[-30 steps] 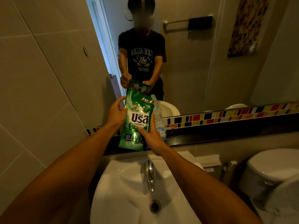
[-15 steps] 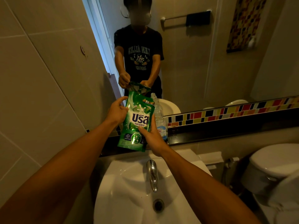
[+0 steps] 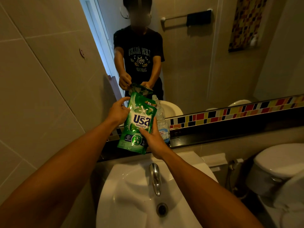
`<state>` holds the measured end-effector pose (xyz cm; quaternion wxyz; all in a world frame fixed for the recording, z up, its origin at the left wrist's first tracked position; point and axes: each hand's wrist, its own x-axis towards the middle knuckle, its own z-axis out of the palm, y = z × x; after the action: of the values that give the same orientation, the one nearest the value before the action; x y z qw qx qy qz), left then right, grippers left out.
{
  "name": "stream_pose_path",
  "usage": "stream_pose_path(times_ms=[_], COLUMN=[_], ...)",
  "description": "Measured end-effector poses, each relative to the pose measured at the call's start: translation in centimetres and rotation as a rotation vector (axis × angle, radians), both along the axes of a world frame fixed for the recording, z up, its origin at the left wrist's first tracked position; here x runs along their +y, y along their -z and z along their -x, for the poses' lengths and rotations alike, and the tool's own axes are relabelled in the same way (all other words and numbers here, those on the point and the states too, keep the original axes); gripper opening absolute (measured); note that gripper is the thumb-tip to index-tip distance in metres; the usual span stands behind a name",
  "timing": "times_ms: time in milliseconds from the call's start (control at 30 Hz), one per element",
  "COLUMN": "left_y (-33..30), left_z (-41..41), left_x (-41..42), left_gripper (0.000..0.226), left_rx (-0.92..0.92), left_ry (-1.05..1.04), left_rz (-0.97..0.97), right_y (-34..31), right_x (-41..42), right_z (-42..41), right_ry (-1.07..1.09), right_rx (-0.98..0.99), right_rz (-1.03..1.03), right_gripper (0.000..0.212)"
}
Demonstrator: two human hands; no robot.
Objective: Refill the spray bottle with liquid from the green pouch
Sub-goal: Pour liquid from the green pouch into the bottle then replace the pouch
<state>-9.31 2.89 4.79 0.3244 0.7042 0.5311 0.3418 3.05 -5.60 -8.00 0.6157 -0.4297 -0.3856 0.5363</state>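
The green pouch (image 3: 137, 123) is held upright above the dark ledge (image 3: 213, 134), gripped at its upper left edge by the left hand (image 3: 117, 111) and at its lower right by the right hand (image 3: 152, 139). The clear bottle (image 3: 162, 122) is partly hidden behind it. The white sink (image 3: 131, 195) and chrome tap (image 3: 155, 177) lie below.

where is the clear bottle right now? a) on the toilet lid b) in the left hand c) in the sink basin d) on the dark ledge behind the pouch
d: the bottle stands on the dark ledge under the mirror, partly hidden behind the pouch, which both hands hold above the sink.
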Motion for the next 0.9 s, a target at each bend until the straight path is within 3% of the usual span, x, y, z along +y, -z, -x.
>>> stream_pose_path(times_ms=[667,900], left_y=[-1.3,-1.5], left_z=[-0.7,-0.7], left_x=[0.3,0.3], left_gripper=[0.049,0.048], left_rx=[0.083,0.098], left_ry=[0.021,0.027], left_rz=[-0.023,-0.027], right_y=[-0.8,-1.1], right_x=[-0.3,-0.3], right_z=[0.1,0.4], right_ry=[0.002,0.007], right_rx=[0.056,0.043], right_rz=[-0.004,0.007], right_gripper=[0.089,0.094])
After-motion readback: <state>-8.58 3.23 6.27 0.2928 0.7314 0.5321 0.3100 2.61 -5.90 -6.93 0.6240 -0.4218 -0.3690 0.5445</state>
